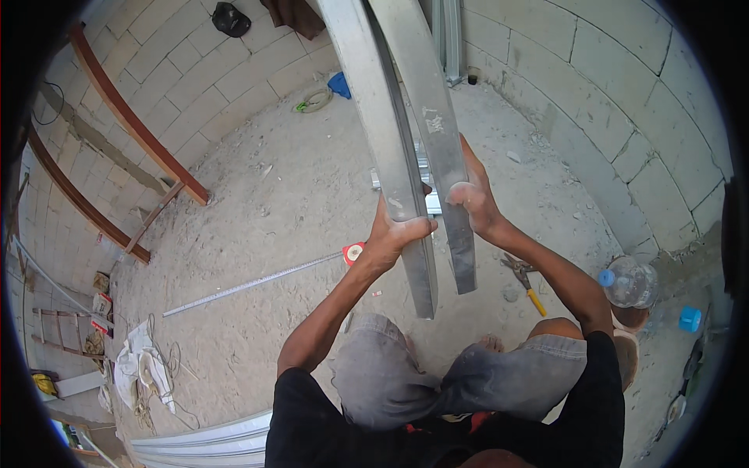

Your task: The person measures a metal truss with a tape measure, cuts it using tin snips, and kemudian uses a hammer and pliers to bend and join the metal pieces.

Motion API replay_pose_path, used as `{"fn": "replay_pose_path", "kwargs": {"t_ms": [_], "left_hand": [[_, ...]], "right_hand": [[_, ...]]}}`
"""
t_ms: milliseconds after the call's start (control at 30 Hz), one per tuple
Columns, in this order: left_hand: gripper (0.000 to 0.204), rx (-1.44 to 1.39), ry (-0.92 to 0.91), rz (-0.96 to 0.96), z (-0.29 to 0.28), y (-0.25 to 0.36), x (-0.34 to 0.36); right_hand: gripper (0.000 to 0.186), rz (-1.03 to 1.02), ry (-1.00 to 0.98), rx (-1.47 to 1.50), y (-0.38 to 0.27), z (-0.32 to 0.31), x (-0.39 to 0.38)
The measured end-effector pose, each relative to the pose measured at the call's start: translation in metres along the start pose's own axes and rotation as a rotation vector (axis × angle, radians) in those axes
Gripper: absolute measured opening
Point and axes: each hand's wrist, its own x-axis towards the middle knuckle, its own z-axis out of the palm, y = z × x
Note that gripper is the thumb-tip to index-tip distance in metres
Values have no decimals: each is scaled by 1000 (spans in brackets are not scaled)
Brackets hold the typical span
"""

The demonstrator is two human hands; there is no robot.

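Note:
My left hand grips a long grey metal channel, its thumb across the face near the lower end. My right hand holds a second, similar channel just to the right, a narrow gap between the two. Both channels run upward out of the top of the view. Behind them, short metal pieces lie on the floor, partly hidden. A red tape measure, its blade drawn out to the left, lies below my left hand. Metal snips with yellow grips lie by my right forearm.
Block walls surround the dusty floor. Red-brown wooden frames lean at the left, with white sacking nearby. Metal profiles lie at the lower left. A plastic bottle stands at the right. A coiled hose lies at the back.

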Motion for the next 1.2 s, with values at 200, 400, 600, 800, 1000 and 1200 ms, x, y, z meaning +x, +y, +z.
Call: {"fn": "replay_pose_path", "kwargs": {"t_ms": [200, 400, 600, 800, 1000, 1200], "left_hand": [[93, 751, -1, -27, -185, 32, -12], [92, 1615, -24, -185, -210, 153, -55], [86, 937, 116, 111, -173, 103, -46], [78, 68, -17, 32, -25, 10, -14], [81, 1191, -46, 102, -219, 32, -34], [77, 1536, -99, -20, -226, 129, -75]], "right_hand": [[90, 112, -464, -674, -27, -159, 23], [98, 193, -765, -1175, -62, -205, 11], [100, -153, -331, -609, -25, -142, 1], [91, -212, -168, -170, -13, 31, 16], [81, -33, -607, -900, -28, -169, 25], [80, -164, -666, -1022, -5, -188, -4]]}}
